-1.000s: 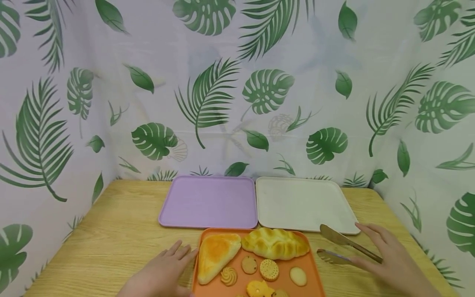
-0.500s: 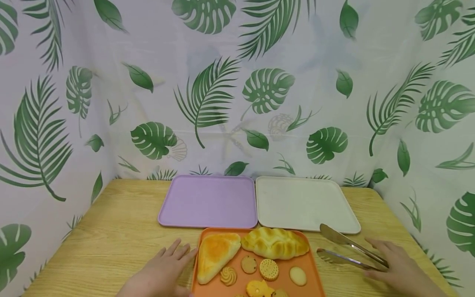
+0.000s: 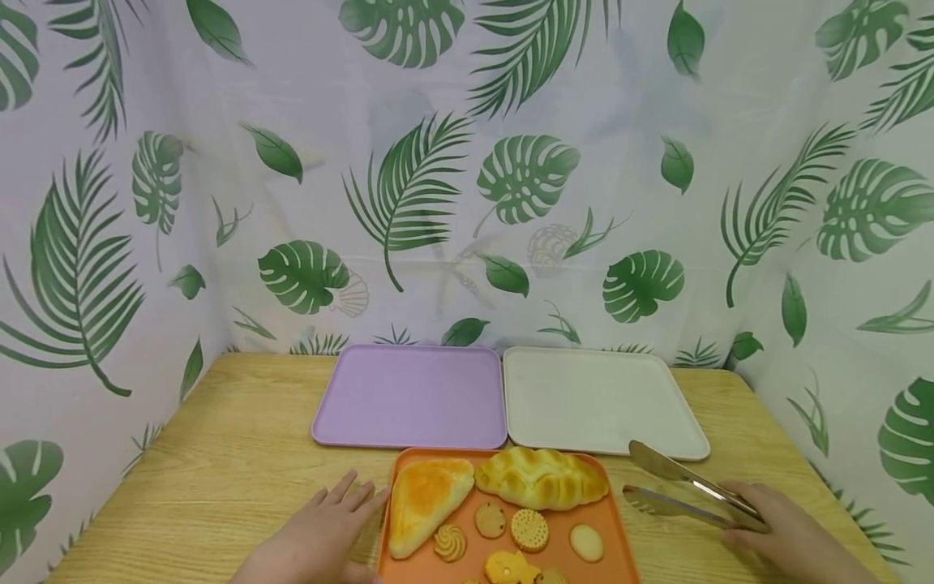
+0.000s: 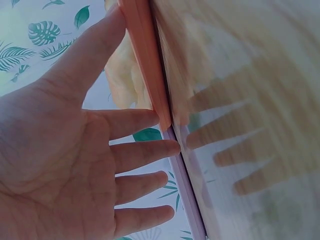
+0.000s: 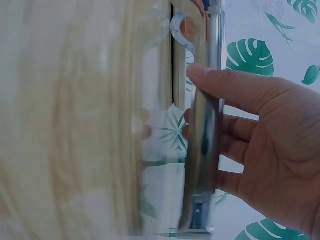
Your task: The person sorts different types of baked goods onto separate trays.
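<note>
At the lower right, my right hand (image 3: 788,527) holds a pair of metal tongs (image 3: 660,462), whose two arms are spread apart and point left. In the right wrist view, the thumb and fingers close around the tongs (image 5: 202,150). My left hand (image 3: 314,535) lies with straight fingers at the left edge of an orange tray (image 3: 556,542). Thumb and forefinger touch that edge in the left wrist view. On the tray are a triangular bread (image 3: 430,499), a braided bread (image 3: 543,480), a swirl cookie (image 3: 449,543), a fish-shaped cookie (image 3: 507,568) and several other cookies.
Behind the orange tray, a purple tray (image 3: 416,397) and a white tray (image 3: 598,401) stand side by side on the wooden table (image 3: 241,422). A leaf-print cloth (image 3: 452,203) encloses the back and both sides. The orange tray's near part is cut off by the frame.
My right hand has slid back along the tongs to the right and lower, then gripped them nearer their rear end. The left hand and the trays have stayed still.
</note>
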A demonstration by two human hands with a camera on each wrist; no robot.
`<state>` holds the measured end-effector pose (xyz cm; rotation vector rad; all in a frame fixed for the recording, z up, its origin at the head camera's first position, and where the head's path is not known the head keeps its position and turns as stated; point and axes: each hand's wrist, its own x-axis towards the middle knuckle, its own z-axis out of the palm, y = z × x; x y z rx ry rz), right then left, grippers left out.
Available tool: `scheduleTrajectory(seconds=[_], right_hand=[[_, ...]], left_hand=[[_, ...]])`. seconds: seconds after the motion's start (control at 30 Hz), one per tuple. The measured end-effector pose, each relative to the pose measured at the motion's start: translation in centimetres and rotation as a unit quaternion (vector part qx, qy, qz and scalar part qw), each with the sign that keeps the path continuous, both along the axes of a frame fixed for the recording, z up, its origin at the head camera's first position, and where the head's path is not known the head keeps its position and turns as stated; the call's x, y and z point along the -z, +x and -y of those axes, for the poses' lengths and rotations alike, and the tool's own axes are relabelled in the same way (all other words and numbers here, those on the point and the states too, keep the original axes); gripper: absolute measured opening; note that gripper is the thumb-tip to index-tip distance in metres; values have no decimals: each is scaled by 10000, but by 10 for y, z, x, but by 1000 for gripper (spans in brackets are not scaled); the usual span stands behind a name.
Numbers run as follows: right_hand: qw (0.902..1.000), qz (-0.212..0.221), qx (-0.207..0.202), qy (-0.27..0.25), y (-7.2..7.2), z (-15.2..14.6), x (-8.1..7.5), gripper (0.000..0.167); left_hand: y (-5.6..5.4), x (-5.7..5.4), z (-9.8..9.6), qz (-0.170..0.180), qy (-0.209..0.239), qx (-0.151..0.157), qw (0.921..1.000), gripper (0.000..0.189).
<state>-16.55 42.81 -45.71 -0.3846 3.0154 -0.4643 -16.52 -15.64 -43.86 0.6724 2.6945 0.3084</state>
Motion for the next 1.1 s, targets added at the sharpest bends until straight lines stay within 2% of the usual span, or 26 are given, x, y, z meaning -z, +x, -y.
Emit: scheduleTrajectory(seconds=[0.23,0.37,0.5,0.67,0.83,1.1], right_hand=[[9990,243,345,-171,4,0,-8,60],[9984,-230,319,-396,7,3,-11,54],[9932,-865,-72,-772,6,8,-15,47],[9832,-1266,-771,-1068,-2,18,-21,48],[9794,-1369,-1200,-868,-9,33,-26,51],[9815,-1237,-1353,-549,-19,53,-26,54]], left_hand=[[0,3,0,-91,-175,72,9998,97],[0,4,0,-137,-261,102,9995,96],[0,3,0,-152,-188,77,9997,96],[-1,1,0,-130,-103,68,9998,96],[-1,0,1,-130,-108,108,9998,96],[0,1,0,-157,-141,88,9997,96]])
